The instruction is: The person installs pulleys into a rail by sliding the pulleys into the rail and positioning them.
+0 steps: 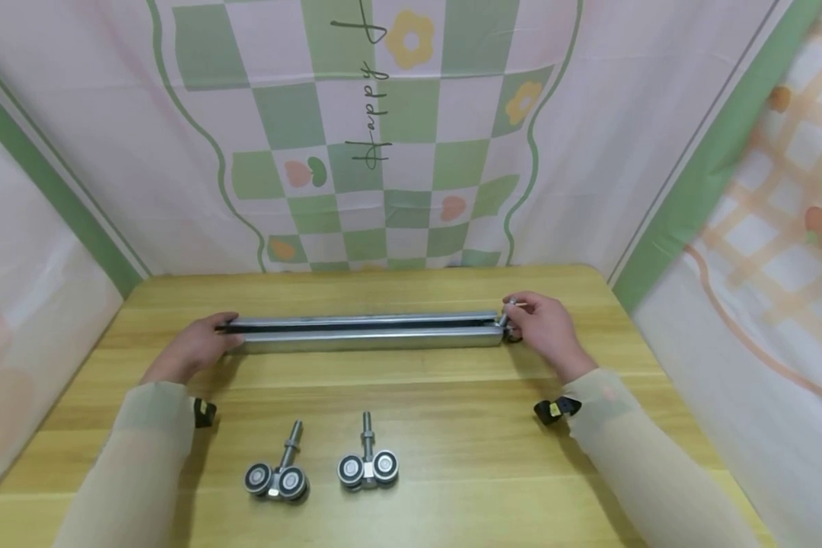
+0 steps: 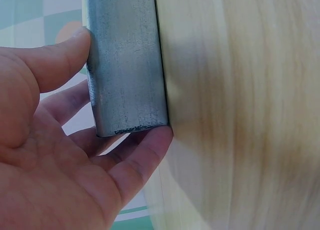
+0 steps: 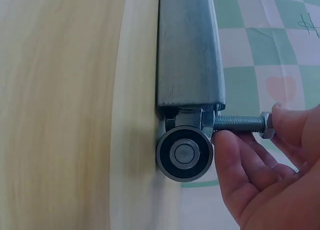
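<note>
A long metal channel rail point(image 1: 370, 343) lies across the table, its slot facing up. At its left end my left hand point(image 1: 193, 348) grips the rail, thumb on one side and fingers around the end, as the left wrist view shows. My right hand point(image 1: 549, 329) pinches the threaded bolt point(image 3: 240, 123) of a trolley roller near its nut. That roller's front wheel point(image 3: 184, 154) sits just outside the rail's right end. Its body meets the opening, and part of it is hidden inside the channel.
Two more trolley rollers lie on the wooden table point(image 1: 466, 472) nearer me: a left one point(image 1: 276, 481) with its bolt slanting right, and a right one point(image 1: 367, 469) with its bolt pointing away. A patterned cloth point(image 1: 411, 167) hangs behind the table and along both sides.
</note>
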